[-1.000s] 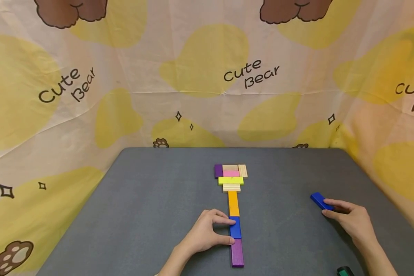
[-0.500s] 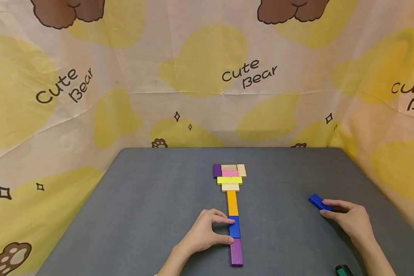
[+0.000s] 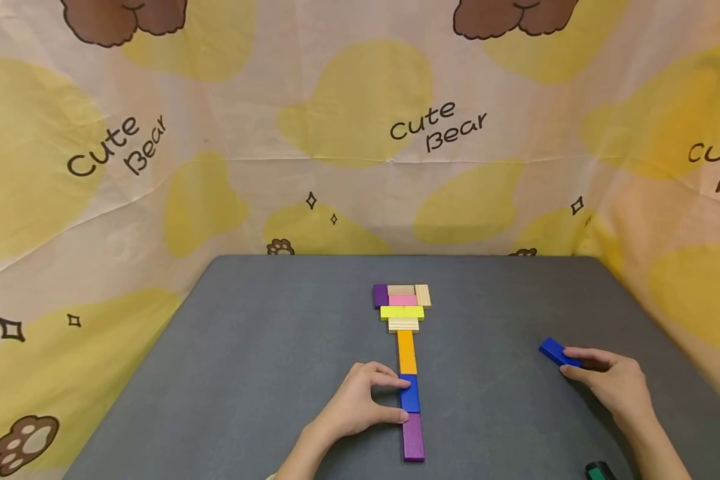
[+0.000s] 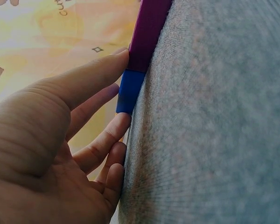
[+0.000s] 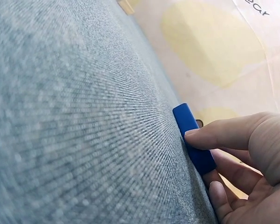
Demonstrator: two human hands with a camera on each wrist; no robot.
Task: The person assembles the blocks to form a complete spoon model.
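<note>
On the grey table, a line of wooden blocks runs toward me: an orange block (image 3: 407, 352), a blue block (image 3: 410, 393) and a purple block (image 3: 413, 437), end to end. My left hand (image 3: 357, 402) touches this line from the left, index fingertip on the blue block and thumb by its joint with the purple one. The left wrist view has the thumb against the purple block (image 4: 148, 37), with the other fingers loosely bent. Off to the right, my right hand (image 3: 613, 383) pinches a second blue block (image 5: 185, 122) between thumb and fingers, at or just above the tabletop.
Beyond the orange block lie a plain wood block (image 3: 403, 325), a yellow-green block (image 3: 402, 313), a pink block (image 3: 403, 301) and a dark purple block (image 3: 381, 297). A dark and green object (image 3: 600, 471) is cut off at the bottom right. A patterned cloth (image 3: 360, 133) hangs behind the table.
The head view shifts slightly. Both hands and the blocks otherwise keep their places; the right hand still holds its blue block.
</note>
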